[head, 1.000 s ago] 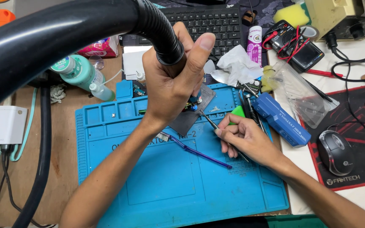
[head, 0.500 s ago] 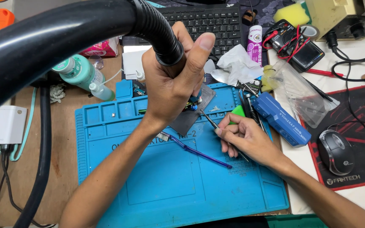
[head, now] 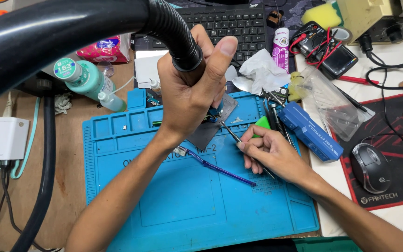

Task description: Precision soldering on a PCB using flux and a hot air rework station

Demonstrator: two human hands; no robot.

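While the left hand (head: 190, 95) stays out of contact with the mat, it is clamped around the black handle of a hot-air tool (head: 185, 51), thumb raised along its side, with the ribbed hose arching off to the upper left. The nozzle end points down at a small circuit board (head: 214, 113), which lies on a grey pad (head: 211, 128) at the upper middle of the blue silicone mat (head: 187, 205). The right hand (head: 269, 151) rests on the mat just right of the pad, fingers pinched together on thin tweezers (head: 232, 134) whose tips reach up-left to the board's edge. A purple-handled brush (head: 215, 167) lies on the mat between the two forearms, touching neither. Beside the right hand sits a blue box (head: 311, 133); a crumpled white tissue (head: 262, 70) lies above it. A teal bottle (head: 82, 77) stands on the worktop (head: 71, 140) left of the mat, a black keyboard (head: 229, 21) behind, and a mouse (head: 371, 168) far right.
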